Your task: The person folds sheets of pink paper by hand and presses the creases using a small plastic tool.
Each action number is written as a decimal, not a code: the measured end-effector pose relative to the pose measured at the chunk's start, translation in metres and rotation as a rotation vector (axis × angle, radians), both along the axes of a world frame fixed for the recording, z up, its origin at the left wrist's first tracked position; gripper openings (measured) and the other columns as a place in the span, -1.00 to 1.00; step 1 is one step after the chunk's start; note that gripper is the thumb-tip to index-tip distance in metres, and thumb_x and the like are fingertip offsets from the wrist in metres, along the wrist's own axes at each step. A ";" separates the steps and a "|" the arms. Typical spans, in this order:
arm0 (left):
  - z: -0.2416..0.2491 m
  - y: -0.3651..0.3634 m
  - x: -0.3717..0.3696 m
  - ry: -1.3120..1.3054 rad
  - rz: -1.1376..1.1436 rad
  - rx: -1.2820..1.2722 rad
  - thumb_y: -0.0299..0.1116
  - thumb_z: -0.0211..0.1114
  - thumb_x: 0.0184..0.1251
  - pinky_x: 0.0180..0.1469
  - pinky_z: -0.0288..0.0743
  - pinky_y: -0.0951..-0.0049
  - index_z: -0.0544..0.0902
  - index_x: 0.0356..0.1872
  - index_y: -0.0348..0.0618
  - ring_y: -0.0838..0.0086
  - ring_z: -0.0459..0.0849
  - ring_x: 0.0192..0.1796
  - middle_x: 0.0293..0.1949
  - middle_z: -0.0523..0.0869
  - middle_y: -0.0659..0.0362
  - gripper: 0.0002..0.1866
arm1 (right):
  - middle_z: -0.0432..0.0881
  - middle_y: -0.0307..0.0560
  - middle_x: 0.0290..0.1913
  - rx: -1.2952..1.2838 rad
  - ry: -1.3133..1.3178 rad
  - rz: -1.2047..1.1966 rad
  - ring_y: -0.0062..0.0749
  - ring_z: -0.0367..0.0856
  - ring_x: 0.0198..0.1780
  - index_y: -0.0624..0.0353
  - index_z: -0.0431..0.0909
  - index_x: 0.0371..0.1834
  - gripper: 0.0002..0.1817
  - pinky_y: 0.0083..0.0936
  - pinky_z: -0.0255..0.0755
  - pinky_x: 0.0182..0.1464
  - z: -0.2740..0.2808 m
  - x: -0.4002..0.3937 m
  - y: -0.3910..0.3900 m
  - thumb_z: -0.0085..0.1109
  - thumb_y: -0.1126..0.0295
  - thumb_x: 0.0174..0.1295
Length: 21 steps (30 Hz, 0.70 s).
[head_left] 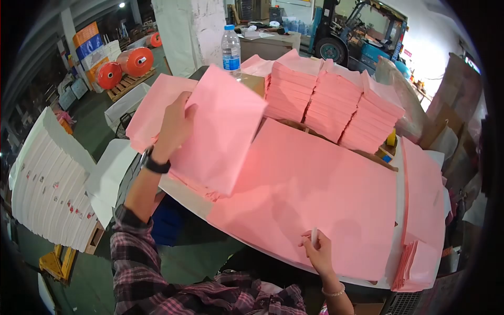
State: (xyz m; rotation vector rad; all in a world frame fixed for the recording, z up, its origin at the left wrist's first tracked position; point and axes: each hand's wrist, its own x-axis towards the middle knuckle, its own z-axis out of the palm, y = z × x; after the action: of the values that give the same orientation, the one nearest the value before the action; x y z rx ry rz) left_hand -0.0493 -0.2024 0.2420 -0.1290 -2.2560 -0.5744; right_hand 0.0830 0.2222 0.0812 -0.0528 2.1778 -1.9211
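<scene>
My left hand (177, 126) grips a folded pink sheet (226, 126) by its left edge, raised and tilted above the left end of the table. Beneath and behind it lie more pink sheets (157, 102). A large flat pink sheet (325, 194) covers the middle of the table in front of me. Just over its near edge, my right hand (319, 253) is closed on a small, thin white tool (314, 236), which stands upright between the fingers. Its exact kind is hard to make out.
Tall stacks of folded pink paper (333, 105) line the table's far side, beside a water bottle (231, 50). More pink sheets (422, 194) lie at the right end. White stacked sheets (50, 184) stand on the left; a forklift (357, 39) is parked behind.
</scene>
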 end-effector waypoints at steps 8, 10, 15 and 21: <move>-0.051 -0.007 -0.043 0.035 0.425 -0.197 -0.44 0.17 0.38 0.00 0.51 0.09 0.48 0.17 -0.11 0.03 0.61 0.02 -0.03 0.65 -0.05 -0.66 | 0.69 -0.21 -0.39 0.029 0.059 0.024 -0.75 0.47 -0.54 0.31 0.57 -0.16 -0.88 -0.74 0.34 -0.50 -0.011 0.015 0.002 0.18 0.47 0.34; -0.053 -0.008 -0.047 0.040 0.419 -0.255 -0.44 0.16 0.37 0.01 0.50 0.11 0.48 0.17 -0.12 0.05 0.60 0.04 -0.03 0.64 -0.03 -0.65 | 0.68 -0.21 -0.38 0.053 0.012 0.012 -0.70 0.55 -0.48 0.31 0.57 -0.16 -0.87 -0.71 0.41 -0.45 -0.016 0.018 0.009 0.19 0.47 0.34; -0.051 -0.003 -0.051 0.082 0.532 -0.401 -0.45 0.15 0.35 0.04 0.45 0.15 0.48 0.17 -0.12 0.09 0.55 0.07 -0.02 0.61 0.00 -0.64 | 0.68 -0.20 -0.37 0.002 0.031 -0.038 -0.63 0.65 -0.34 0.33 0.56 -0.15 -0.86 -0.65 0.50 -0.32 -0.037 0.026 0.016 0.20 0.47 0.34; -0.053 -0.008 -0.056 0.163 0.573 -0.480 -0.40 0.16 0.36 0.03 0.46 0.11 0.51 0.13 -0.16 0.09 0.58 0.01 -0.03 0.63 0.02 -0.66 | 0.67 -0.18 -0.37 0.013 -0.012 -0.019 -0.56 0.69 -0.26 0.34 0.57 -0.17 -0.85 -0.59 0.54 -0.19 -0.036 0.031 0.015 0.20 0.45 0.35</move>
State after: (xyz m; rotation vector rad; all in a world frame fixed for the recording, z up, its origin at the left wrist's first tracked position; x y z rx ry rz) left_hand -0.1054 -0.2100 0.1887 0.2212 -2.0940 0.2733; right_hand 0.1140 0.2377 0.0451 -0.0186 2.1910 -1.9121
